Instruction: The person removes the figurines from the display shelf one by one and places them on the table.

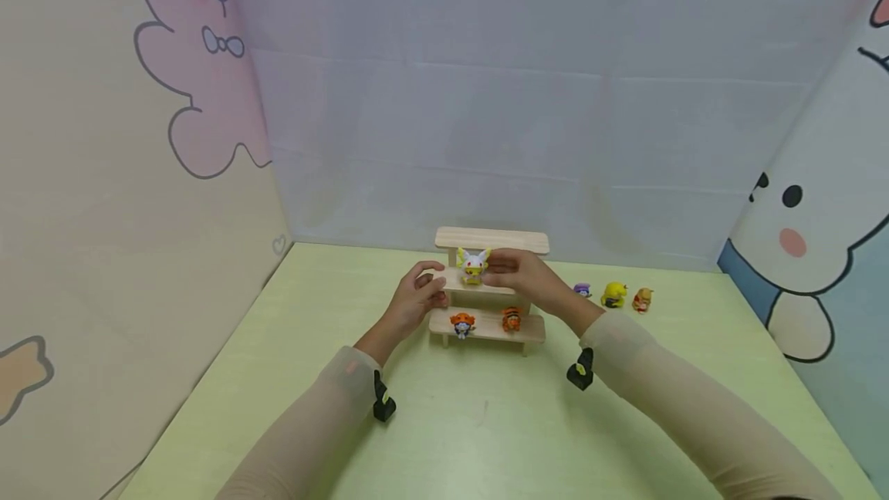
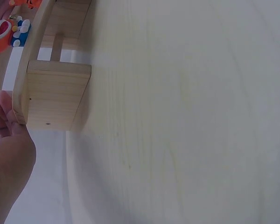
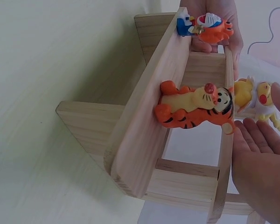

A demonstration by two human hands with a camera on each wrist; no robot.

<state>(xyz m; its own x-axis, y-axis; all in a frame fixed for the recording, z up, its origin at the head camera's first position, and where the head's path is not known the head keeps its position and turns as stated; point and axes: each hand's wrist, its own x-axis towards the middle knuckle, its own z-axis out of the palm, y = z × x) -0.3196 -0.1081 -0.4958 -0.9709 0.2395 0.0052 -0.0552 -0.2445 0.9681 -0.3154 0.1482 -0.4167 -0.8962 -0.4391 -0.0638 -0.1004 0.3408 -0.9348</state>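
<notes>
The right hand (image 1: pixel 529 278) hides the right end of the shelf's middle board (image 1: pixel 453 278); its wrist partly covers a purple toy (image 1: pixel 583 289), too small to identify. Both sleeves (image 1: pixel 305 430) run off the near edge, the pink bear (image 1: pixel 197 64) off the far.

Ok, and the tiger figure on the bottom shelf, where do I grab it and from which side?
Probably pinch the tiger figure by both sides of its torso, below the head, coming from the front. It sits upright on the bottom shelf, facing out, with the middle shelf close behind its head, so the front looks more open than the back.
</notes>
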